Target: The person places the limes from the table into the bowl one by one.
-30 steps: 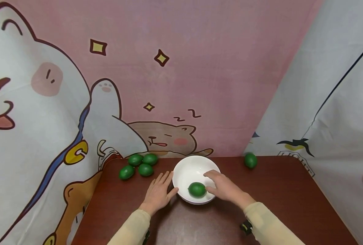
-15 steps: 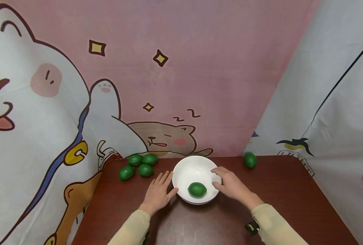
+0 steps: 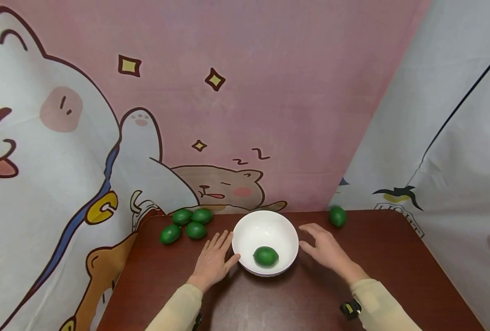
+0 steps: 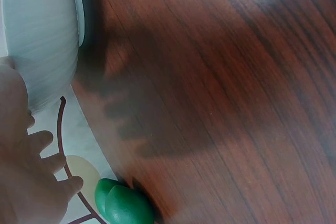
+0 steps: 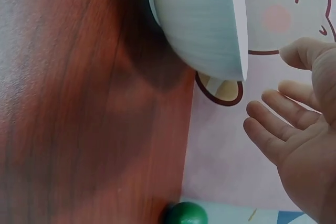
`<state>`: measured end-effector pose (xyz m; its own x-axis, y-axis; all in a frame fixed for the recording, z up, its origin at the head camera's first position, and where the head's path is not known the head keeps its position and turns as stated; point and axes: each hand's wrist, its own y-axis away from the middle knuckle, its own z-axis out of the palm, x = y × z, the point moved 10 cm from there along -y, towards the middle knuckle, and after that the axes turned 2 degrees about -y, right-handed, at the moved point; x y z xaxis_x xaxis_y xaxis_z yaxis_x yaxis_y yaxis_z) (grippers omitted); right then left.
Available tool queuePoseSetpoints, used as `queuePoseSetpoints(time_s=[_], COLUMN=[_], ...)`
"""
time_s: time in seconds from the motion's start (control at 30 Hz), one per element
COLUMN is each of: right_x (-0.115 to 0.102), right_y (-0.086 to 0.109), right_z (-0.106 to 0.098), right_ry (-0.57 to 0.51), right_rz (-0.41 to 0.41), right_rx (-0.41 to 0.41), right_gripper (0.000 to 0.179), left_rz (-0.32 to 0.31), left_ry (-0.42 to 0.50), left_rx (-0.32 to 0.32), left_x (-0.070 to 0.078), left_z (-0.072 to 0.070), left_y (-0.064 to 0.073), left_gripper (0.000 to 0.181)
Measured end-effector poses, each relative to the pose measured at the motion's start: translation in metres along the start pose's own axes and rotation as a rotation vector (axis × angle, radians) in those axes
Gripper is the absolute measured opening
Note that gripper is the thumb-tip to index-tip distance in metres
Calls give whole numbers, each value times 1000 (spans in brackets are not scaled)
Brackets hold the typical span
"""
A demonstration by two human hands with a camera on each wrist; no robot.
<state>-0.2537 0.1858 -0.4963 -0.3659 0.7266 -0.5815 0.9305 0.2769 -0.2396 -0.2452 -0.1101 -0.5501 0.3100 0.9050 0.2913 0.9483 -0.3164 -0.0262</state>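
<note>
A white bowl [image 3: 278, 234] stands on the brown table, with one green lime [image 3: 265, 256] lying inside it near the front. My left hand [image 3: 213, 261] rests against the bowl's left side, its fingers spread and straight. In the left wrist view that hand [image 4: 26, 166] is at the bowl's wall [image 4: 42, 35]. Just off the bowl's right rim, my right hand [image 3: 325, 248] hovers with relaxed fingers and holds nothing. The right wrist view shows the same hand [image 5: 299, 114] apart from the bowl [image 5: 202, 24], palm bare.
Several limes [image 3: 196, 230] sit clustered at the table's back left. A single lime [image 3: 338, 216] lies near the back right edge, beyond my right hand. Behind the brown table [image 3: 249, 303] hangs a printed cloth [image 3: 303, 115] with cartoon animals.
My right hand has drawn back to the right, from over the bowl beside the lime to outside the rim. The lime stays in the bowl. My left hand has kept its place.
</note>
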Motion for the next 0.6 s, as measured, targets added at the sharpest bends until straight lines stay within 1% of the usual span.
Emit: queuePoseSetpoints(time_s=[0.1,0.33,0.6], right_x=[6,19,34], right_y=[3,9,14], right_z=[-3,-12,-17], right_ry=[-3,2,12], right_rz=[19,30,69], right_rx=[21,85,125], right_gripper=[43,42,42], left_rz=[3,4,3], left_ry=[2,-11,-7], left_rx=[1,-4,-5], left_x=[0,-1,-2], left_z=[0,1,2], left_y=[0,0,0], left_gripper=[73,74,74])
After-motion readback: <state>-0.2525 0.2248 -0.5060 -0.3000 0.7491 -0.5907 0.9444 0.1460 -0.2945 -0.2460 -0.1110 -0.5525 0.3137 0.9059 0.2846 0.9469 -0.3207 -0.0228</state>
